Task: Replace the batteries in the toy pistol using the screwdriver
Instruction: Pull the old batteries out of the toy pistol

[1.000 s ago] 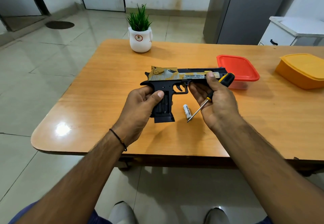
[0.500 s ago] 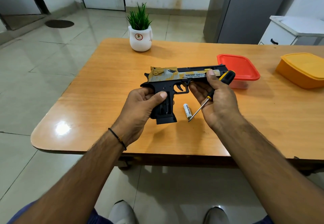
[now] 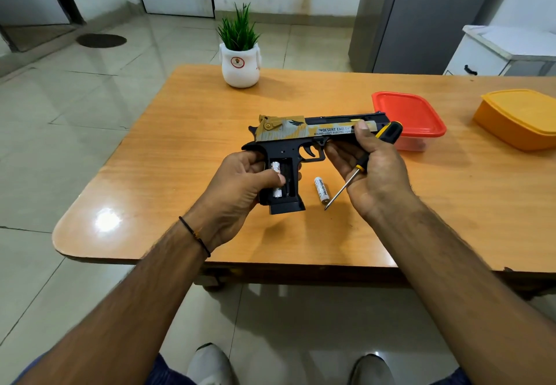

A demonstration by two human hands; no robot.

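Observation:
I hold a black and tan toy pistol (image 3: 304,131) above the wooden table (image 3: 186,143), barrel pointing right. My left hand (image 3: 240,189) grips its handle, thumb lying across a white battery (image 3: 276,181) seated in the open handle compartment. My right hand (image 3: 373,168) grips the barrel's underside, thumb on the slide, and also holds the yellow and black screwdriver (image 3: 361,165), whose tip points down and left. A second white battery (image 3: 321,189) lies loose on the table, just right of the pistol's handle.
A red-lidded box (image 3: 412,113) stands behind the pistol's muzzle, and a yellow box (image 3: 520,116) lies at the far right. A white pot with a green plant (image 3: 240,62) sits at the table's far edge. A grey cabinet and a white drawer unit stand beyond.
The pistol has turned slightly, so the open handle compartment with a white battery now shows. My left thumb has slid down onto that battery. The right hand has barely moved.

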